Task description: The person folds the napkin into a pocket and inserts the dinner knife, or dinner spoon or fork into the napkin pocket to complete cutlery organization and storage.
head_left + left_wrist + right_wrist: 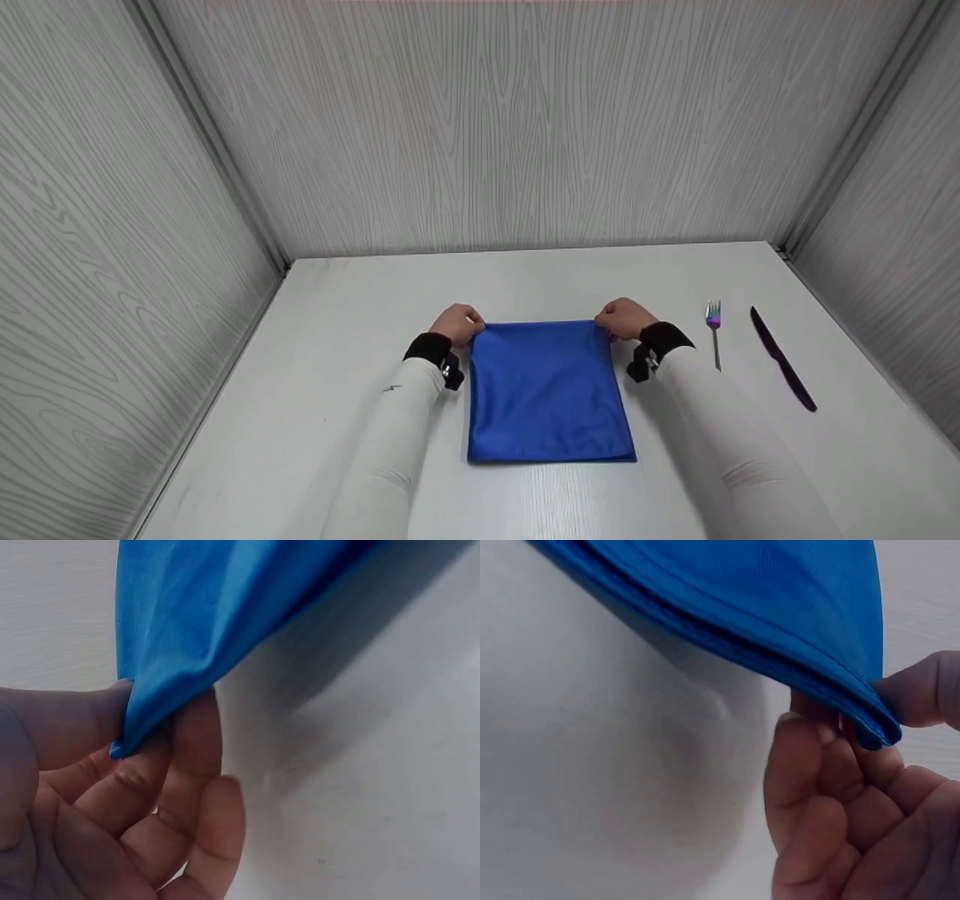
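Blue folded fabric cloth [551, 397], near-square, pinched at both far corners

Cloth: lies at the middle of the smooth white tabletop [360, 322], between the two forearms. Surface lightly creased; the right wrist view shows stacked layers and a stitched seam along the edge.

Left hand [457, 324]: narrow grip, the far left corner pinched between thumb and fingers, fabric gathered to a point.

Right hand [624, 319]: narrow grip, the far right corner pinched likewise, other fingers curled below the edge.

Wear: long white sleeves [390, 442]; black wristbands [429, 347], one per wrist.

Slender metal fork with iridescent rainbow head [713, 321]: right of the right hand, tines pointing to the far side.

Dark purple table knife [782, 360]: right of the fork, apart from it, lying aslant.

Surround: pale grey wood-grain panels [480, 127] at back and both sides.
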A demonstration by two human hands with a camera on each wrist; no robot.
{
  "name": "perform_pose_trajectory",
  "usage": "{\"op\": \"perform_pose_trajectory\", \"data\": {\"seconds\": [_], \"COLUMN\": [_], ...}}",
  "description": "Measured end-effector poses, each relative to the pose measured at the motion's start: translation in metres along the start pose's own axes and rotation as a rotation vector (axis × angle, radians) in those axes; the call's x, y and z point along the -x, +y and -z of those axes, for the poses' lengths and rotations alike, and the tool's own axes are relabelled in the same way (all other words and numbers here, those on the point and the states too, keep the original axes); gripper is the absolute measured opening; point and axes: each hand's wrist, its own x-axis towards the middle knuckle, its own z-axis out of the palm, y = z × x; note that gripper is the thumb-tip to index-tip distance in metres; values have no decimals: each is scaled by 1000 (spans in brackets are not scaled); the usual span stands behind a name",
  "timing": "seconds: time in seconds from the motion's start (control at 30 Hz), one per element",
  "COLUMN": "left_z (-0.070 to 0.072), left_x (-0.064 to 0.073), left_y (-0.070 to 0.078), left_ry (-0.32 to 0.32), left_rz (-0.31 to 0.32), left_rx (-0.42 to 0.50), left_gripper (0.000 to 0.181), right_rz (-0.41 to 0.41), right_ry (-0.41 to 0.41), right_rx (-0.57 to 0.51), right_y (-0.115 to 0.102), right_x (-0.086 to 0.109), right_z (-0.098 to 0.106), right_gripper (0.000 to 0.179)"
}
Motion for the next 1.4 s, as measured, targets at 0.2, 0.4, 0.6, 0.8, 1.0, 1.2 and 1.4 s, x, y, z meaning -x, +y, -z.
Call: {"op": "perform_pose_trajectory", "data": {"seconds": [0.2, 0.4, 0.6, 0.8, 1.0, 1.2, 1.4], "left_z": [-12, -19, -25, -34, -35, -33, -33], "left_x": [-14, -10, 12, 17, 11, 2, -5], "left_y": [3, 7, 19, 14, 7, 9, 10], "left_ry": [213, 387, 121, -75, -59, -53, -17], "left_rz": [58, 122, 107, 243, 297, 333, 336], "left_rx": [82, 262, 688, 895, 973, 964, 977], "left_gripper": [30, 50, 36, 46, 55, 63, 65], "right_rz": [15, 8, -4, -185, -162, -108, -156], "right_ry": [170, 346, 188, -57, -55, -71, -71], "right_rx": [-37, -149, -513, -854, -923, -957, -979], "right_y": [0, -7, -20, -15, -5, -1, -7], "right_x": [-10, -1, 11, 16, 13, 10, 5], "right_z": [-9, -16, -26, -42, -47, -45, -40], "right_gripper": [36, 47, 44, 58, 65, 67, 68]}}
